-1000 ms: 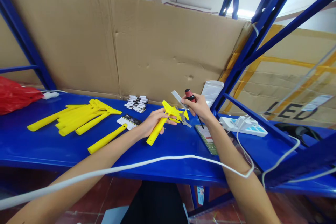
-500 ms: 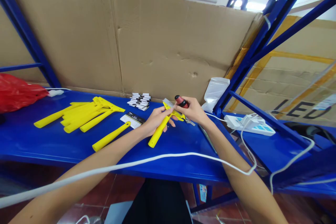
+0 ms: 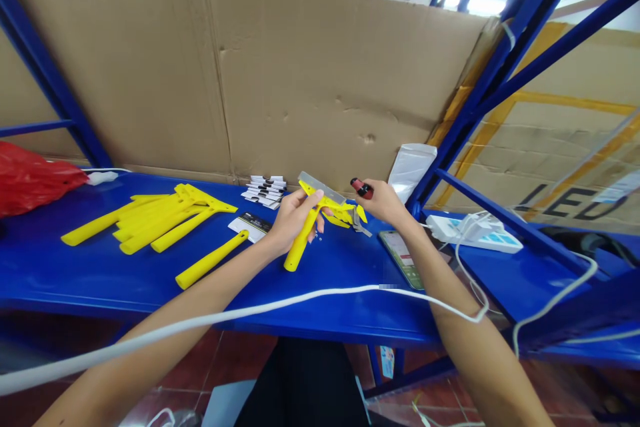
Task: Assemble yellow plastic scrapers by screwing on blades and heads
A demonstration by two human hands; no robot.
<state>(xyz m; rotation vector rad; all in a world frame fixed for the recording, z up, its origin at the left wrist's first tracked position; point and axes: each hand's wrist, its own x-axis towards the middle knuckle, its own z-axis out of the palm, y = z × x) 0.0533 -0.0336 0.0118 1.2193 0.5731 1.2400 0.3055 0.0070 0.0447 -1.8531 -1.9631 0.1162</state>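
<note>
My left hand (image 3: 293, 219) grips a yellow scraper (image 3: 300, 245) near its head, the handle slanting down toward me. A grey metal blade (image 3: 320, 188) lies along the scraper's wide end, under my left thumb. To the right, my right hand (image 3: 381, 201) is closed around a red and black screwdriver (image 3: 361, 188), held apart from the scraper. Between and below the hands are yellow plastic parts (image 3: 341, 215) and small grey metal pieces (image 3: 360, 221) on the blue table (image 3: 325, 307). Tiny screws or bits lie by my left fingers.
Several yellow scraper handles (image 3: 155, 217) are piled at left, with one single handle (image 3: 213, 260) nearer. White-and-black cards (image 3: 264, 192) are stacked at the back. A phone (image 3: 403, 260) lies by my right forearm. A white cable (image 3: 240, 312) crosses in front. A power strip (image 3: 475, 235) sits at right.
My right hand has drawn the screwdriver away from the scraper to the right. The scraper's blade now shows along its full width, and the phone is more exposed.
</note>
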